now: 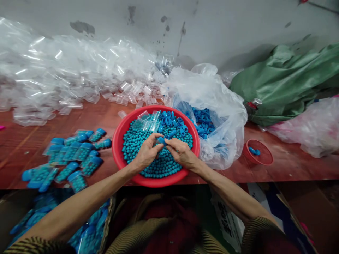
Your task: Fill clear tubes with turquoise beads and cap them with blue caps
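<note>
Over the red basin (116, 152), my two hands meet at a small clear container with a blue cap (160, 140). My left hand (148, 151) is closed, its thumb and fingers pinching the container. My right hand (180, 151) is closed too, with its fingertips at the right side of the blue cap. Fingers partly hide the container, so how full it is cannot be seen. Below lie many turquoise beads (135, 143). Several clear empty containers (151, 121) and loose blue caps (182, 127) rest on the beads at the basin's far side.
Filled, capped containers (83, 151) lie left on the red table (106, 121), with more in a box below. Clear containers (79, 70) heap along the wall. Right stand a plastic bag (225, 120) of blue caps, a small red basket (261, 155) and a green sack (286, 81).
</note>
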Motion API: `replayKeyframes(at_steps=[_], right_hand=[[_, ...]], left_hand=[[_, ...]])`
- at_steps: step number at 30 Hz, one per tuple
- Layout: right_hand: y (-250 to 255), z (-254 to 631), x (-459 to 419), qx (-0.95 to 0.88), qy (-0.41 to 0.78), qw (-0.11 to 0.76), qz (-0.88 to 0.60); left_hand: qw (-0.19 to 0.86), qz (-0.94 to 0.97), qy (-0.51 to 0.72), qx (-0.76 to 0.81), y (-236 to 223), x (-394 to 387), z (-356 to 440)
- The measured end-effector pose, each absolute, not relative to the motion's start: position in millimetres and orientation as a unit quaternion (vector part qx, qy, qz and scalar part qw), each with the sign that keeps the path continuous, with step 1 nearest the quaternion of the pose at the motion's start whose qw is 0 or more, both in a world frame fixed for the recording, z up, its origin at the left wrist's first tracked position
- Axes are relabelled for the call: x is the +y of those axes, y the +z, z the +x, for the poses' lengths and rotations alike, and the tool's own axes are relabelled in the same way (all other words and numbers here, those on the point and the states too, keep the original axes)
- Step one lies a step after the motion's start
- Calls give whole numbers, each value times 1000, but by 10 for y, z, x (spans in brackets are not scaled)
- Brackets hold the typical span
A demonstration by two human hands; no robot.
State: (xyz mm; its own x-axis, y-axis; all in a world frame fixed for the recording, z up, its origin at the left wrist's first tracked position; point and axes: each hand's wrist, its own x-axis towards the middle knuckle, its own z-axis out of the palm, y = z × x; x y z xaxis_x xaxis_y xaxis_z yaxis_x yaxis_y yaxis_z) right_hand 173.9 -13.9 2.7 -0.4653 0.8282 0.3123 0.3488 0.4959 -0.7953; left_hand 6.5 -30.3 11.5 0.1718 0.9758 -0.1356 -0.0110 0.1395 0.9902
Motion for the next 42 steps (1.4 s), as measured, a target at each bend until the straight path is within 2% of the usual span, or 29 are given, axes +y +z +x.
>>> replayKeyframes(at_steps=[5, 8, 11, 15, 19, 27, 31, 36, 39, 42], right_hand=[[129, 1856, 8, -651, 534, 352, -410], [128, 1828, 26, -569, 564, 389, -454], [105, 1761, -40, -625, 486, 385, -474], [103, 1673, -187, -782, 366, 268, -428], [117, 1566, -278, -831, 274, 187, -446], [114, 1393, -324, -846, 118, 160, -494], [93, 1349, -336, -855, 91, 128, -494], [60, 1358, -291, -837, 174, 150, -497], [67, 1420, -229, -814, 295, 207, -456], [85, 1510, -167, -741, 455, 240, -431]], left_hand=[[644, 489, 377, 452, 142, -280, 38], [639, 503, 375, 445, 132, -284, 50], [623, 507, 385, 455, 117, -298, 68], [585, 513, 427, 460, 100, -317, 87], [591, 502, 433, 460, 88, -312, 96], [587, 483, 451, 469, 95, -325, 84], [606, 459, 449, 470, 84, -335, 88], [586, 466, 444, 493, 56, -276, 94], [598, 463, 440, 484, 70, -237, 60], [668, 433, 431, 425, 95, -233, 3]])
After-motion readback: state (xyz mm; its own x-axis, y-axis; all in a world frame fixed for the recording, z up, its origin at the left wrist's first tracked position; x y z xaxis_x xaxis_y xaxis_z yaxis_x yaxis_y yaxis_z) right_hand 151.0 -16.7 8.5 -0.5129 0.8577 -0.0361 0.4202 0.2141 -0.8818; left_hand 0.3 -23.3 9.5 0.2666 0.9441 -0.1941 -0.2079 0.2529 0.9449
